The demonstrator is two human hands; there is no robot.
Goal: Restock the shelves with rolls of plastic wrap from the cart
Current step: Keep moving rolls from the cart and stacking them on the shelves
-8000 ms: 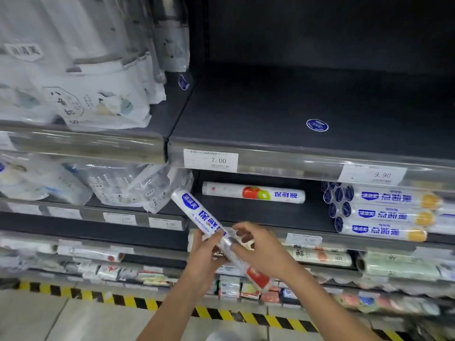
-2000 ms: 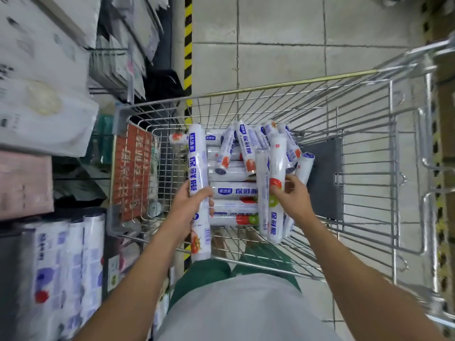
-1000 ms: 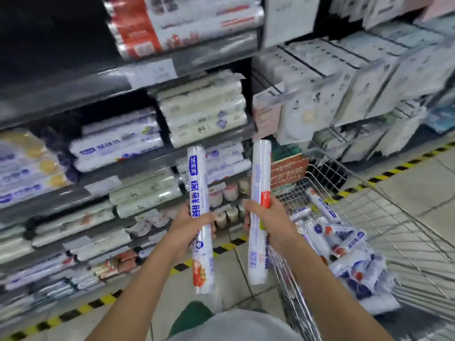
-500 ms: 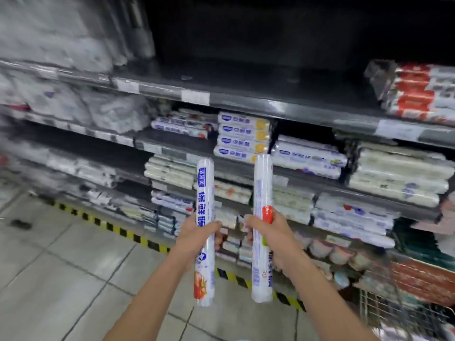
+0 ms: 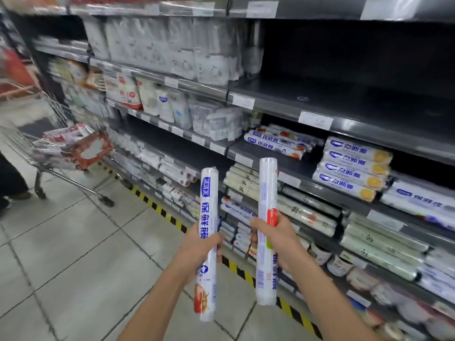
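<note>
Item 1. Left roll (image 5: 208,207) of plastic wrap: white, blue lettering, red fruit print at the lower end. It stood upright in the left grip (image 5: 200,247), whose fingers were curled round its middle; both ends stuck out above and below the grip.

Item 2. Right roll (image 5: 268,188) of plastic wrap: white, with a red band just above the fingers. It was upright in the right grip (image 5: 275,239), clasped at mid-length. It was parallel to item 1 and near it without touching.

Item 3. Stacked rolls (image 5: 278,143) of the same blue-lettered kind lay on their sides on a grey shelf (image 5: 307,187), above and beyond the right grip.

Item 4. Blue-and-orange rolls (image 5: 354,168) were piled four high on the same shelf, further right of the right grip.

Item 5. Pale green-white rolls (image 5: 246,180) lay one level lower, between the two held rolls as seen from the head camera.

Item 6. Bagged white goods (image 5: 170,48), blurred, hung high above the left grip.

Item 7. A wire cart (image 5: 56,124) loaded with red-and-white packs (image 5: 81,146) was well away to the left of the left grip.

Item 8. Grey tiled floor (image 5: 73,254) lay below both grips, with a yellow-and-black stripe (image 5: 236,267) along the foot of the shelving.
</note>
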